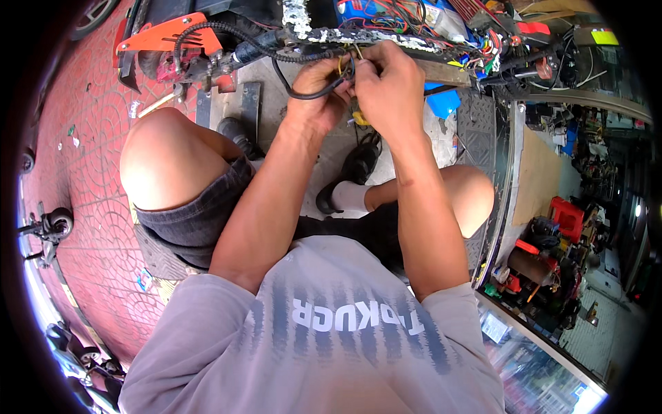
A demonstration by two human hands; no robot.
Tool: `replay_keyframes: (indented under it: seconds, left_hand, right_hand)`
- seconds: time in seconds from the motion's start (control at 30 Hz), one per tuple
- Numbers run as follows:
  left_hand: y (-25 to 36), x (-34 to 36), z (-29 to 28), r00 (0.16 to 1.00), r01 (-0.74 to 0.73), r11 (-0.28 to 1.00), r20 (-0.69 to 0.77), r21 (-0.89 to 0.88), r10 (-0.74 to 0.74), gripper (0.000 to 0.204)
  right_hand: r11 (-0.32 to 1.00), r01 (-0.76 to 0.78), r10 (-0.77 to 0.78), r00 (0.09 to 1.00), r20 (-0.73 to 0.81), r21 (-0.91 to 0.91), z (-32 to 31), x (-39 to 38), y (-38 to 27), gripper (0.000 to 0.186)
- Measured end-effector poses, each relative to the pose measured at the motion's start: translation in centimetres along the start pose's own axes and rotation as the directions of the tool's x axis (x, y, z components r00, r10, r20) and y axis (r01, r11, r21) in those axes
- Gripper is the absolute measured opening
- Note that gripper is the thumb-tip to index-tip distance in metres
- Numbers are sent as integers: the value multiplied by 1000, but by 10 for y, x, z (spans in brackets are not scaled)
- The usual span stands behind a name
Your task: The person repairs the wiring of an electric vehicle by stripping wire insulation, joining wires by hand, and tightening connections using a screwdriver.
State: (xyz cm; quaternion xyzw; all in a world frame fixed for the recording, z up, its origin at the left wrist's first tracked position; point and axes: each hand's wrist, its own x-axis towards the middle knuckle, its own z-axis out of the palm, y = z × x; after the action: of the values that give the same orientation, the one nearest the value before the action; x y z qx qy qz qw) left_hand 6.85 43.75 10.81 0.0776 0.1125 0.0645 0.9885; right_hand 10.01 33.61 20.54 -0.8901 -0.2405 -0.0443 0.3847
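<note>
A black cable (281, 81) loops down from the vehicle frame (376, 38), whose dark bar is flaked with white. My left hand (316, 102) is closed around this cable. Thin yellowish wires (343, 65) show between the fingers of both hands. Close beside it, my right hand (390, 86) pinches at the wires, its thumb and forefinger together; the exact tips are partly hidden. Just above my left hand runs a black corrugated sleeve (238, 32), reaching left toward an orange panel (165, 38).
Tangled coloured wires and a blue-wrapped pack (358, 10) sit along the frame's far side. A blue piece (443, 102) lies right of my right hand. Red paving (89, 172) spreads left, with parked scooters (52, 231). Tools and a red stool (567, 218) crowd the shop at right.
</note>
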Motion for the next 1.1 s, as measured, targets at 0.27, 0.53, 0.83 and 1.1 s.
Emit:
replay_keyframes:
  seconds: [0.27,0.53,0.83,1.1]
  left_hand:
    - [3,1,0,983,104,987,161,-121,-84,25]
    - [2,8,-15,955,97,987,290,-125,-57,26]
    - [0,-3,6,995,37,999,92,-10,-36,25]
    - [2,-2,6,994,33,999,103,14,-34,21]
  right_hand:
    - [995,100,-101,994,40,21,-13,-14,6,23]
    - [976,192,-191,981,-27,104,-7,-18,16,28]
    - [959,256,-256,967,-10,125,-7,-8,29,28]
    - [938,345,-346,936,71,29,-20,6,30,25]
